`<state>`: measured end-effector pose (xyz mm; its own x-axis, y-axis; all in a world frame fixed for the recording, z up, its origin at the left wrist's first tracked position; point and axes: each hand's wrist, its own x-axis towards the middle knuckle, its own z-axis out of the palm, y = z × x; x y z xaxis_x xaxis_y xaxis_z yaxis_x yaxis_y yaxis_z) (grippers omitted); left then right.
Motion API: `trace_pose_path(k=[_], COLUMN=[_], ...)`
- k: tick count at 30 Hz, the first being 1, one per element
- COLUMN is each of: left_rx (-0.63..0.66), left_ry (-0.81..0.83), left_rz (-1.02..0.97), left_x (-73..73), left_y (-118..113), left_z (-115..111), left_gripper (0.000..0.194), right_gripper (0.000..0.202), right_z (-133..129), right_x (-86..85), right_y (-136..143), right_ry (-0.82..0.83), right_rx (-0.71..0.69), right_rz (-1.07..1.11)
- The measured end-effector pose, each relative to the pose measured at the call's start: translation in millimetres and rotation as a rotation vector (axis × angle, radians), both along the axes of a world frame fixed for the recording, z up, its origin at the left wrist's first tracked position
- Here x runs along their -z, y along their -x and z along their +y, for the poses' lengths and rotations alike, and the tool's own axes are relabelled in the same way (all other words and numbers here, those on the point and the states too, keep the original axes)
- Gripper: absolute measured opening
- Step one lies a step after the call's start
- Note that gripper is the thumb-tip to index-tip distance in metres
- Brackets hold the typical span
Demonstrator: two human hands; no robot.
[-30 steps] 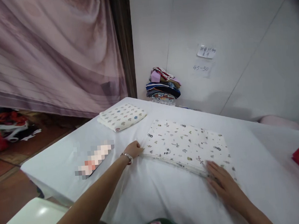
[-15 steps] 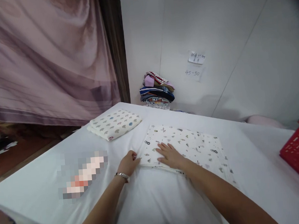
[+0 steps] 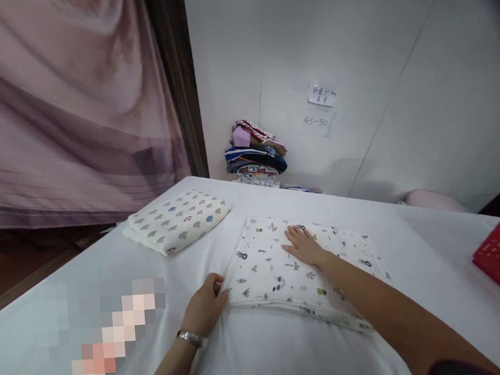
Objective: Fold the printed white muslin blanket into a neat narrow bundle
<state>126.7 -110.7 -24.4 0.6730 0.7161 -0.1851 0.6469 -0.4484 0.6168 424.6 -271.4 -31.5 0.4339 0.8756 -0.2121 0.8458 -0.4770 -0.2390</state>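
My left hand [image 3: 205, 309] pinches the near-left corner of the folded white printed cloth [image 3: 277, 271]; my right hand [image 3: 305, 245] lies open and flat on top.

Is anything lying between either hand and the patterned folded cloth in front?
Nothing visible. The left hand already touches the near left corner of the patterned folded cloth, and the right hand lies flat on top of it. The other folded cloth sits apart, farther left.

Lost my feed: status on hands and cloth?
Left hand grips patterned cloth at its left edge. Right hand flat on top. Folded heart-print cloth lies apart.
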Motion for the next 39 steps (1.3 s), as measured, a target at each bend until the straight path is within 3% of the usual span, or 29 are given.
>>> trace_pose_path(k=[4, 7, 11, 15, 19, 22, 26, 30, 33, 39], left_rx=[0.002, 0.019, 0.015, 0.006, 0.010, 0.013, 0.014, 0.023, 0.017, 0.025], left_ry=[0.021, 0.026, 0.048, 0.057, 0.057, 0.066, 0.074, 0.057, 0.044, 0.050], left_rz=[0.005, 0.016, 0.003, -0.004, 0.041, 0.037, 0.019, 0.043, 0.030, 0.055], left_x=[-2.0, 0.3, 5.0, 6.3, 2.9, 3.7, 8.5, 6.5, 4.4, 2.0], left_y=[0, -1, -1, -1, -3, -4, -4, -5, -6, -8], left_z=[1, 4, 8, 12, 14, 16, 21, 23, 23, 21], left_gripper=[0.016, 0.018, 0.023, 0.030, 0.034, 0.038, 0.043, 0.043, 0.039, 0.038], right_gripper=[0.078, 0.078, 0.077, 0.077, 0.077, 0.077, 0.076, 0.074, 0.073, 0.066], right_z=[-4, -7, -13, -31, -43, -48, -79, -118, -129, -144], right_x=[3.8, 2.5, -2.8, -2.9, -1.0, -9.2, -13.7, 2.1, 9.2, 7.2], right_y=[-15, -25, -32, -32, -31, -32, -37, -50, -60, -64], right_ry=[-0.084, -0.045, 0.000, -0.061, -0.012, -0.035, -0.109, 0.035, 0.077, 0.038], right_rx=[0.062, 0.133, 0.130, 0.154, 0.194, 0.205, 0.326, 0.574, 0.599, 0.640], right_rz=[-0.075, -0.110, -0.058, -0.173, -0.060, -0.039, -0.278, -0.310, -0.257, -0.317])
